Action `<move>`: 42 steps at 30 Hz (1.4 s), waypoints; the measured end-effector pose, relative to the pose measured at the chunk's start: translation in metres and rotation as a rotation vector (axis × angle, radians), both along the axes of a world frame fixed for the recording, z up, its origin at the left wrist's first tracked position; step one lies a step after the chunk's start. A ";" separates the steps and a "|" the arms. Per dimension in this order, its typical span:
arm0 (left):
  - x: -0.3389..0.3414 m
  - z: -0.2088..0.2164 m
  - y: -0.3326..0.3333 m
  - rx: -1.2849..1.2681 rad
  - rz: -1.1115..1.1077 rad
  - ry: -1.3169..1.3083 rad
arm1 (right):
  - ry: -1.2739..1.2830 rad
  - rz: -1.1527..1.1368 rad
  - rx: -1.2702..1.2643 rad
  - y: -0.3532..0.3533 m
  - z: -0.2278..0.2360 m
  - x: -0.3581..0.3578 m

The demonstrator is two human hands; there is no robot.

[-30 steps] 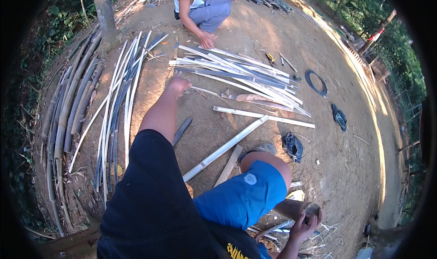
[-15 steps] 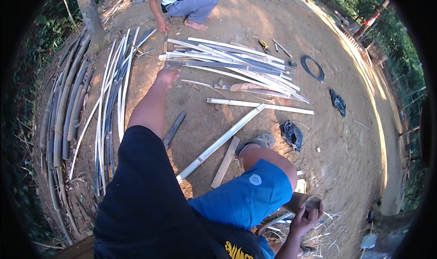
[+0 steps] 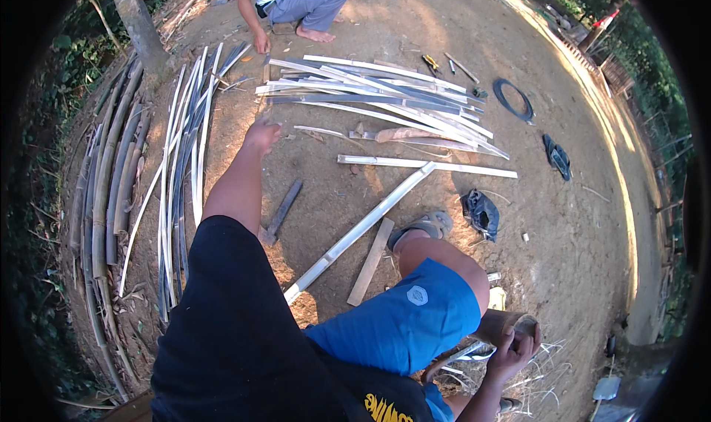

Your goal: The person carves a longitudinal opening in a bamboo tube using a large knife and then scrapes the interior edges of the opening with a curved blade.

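Note:
My left hand (image 3: pixel 261 137) reaches forward over the dirt, its fingers curled, near the left ends of a pile of split bamboo strips (image 3: pixel 400 96). A narrow brown piece (image 3: pixel 266 70) stretches between those fingers and a co-worker's hand (image 3: pixel 262 41); whether my fingers hold it is unclear. At the lower right, my right hand (image 3: pixel 511 359) grips the open rim of a short, thick bamboo tube (image 3: pixel 500 326) beside my blue-clad leg. One long split bamboo length (image 3: pixel 363 229) slants across the ground in front of me, next to a flat wooden slat (image 3: pixel 372 263).
A dark flat-bladed tool (image 3: pixel 284 208) lies by my left arm. More strips (image 3: pixel 181 177) and whole bamboo poles (image 3: pixel 100 200) lie to the left, near a tree trunk (image 3: pixel 137 22). On the right are a coiled black hose (image 3: pixel 512 100), a sandal (image 3: pixel 556 157) and a crumpled dark item (image 3: pixel 480 214).
My left hand has drawn back slightly toward me and to the left. My right hand and the bamboo tube have shifted a little rightward in view. The co-worker stays crouched.

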State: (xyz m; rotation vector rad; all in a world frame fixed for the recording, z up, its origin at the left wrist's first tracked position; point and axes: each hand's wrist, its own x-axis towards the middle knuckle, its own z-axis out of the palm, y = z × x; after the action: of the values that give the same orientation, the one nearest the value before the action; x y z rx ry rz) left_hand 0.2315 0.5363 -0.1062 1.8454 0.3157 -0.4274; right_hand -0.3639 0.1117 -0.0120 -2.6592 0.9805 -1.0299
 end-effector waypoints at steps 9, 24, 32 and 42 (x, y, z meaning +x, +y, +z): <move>0.015 -0.024 0.012 0.098 0.104 -0.130 | -0.063 -0.135 0.023 -0.035 -0.012 -0.005; 0.014 -0.085 0.026 0.102 0.140 -0.104 | 0.026 -0.153 -0.009 -0.046 -0.012 0.003; -0.021 -0.132 -0.004 0.211 -0.028 -0.025 | 0.044 -0.134 -0.012 -0.054 -0.017 -0.004; 0.041 -0.065 -0.087 -0.082 -0.011 -0.087 | 0.022 -0.123 0.005 -0.061 -0.020 -0.007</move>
State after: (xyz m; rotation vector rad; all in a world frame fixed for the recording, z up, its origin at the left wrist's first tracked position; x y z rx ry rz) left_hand 0.2728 0.4494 -0.1716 1.7807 0.2262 -0.3612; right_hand -0.3709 0.0509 -0.0325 -2.6403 1.1627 -1.0224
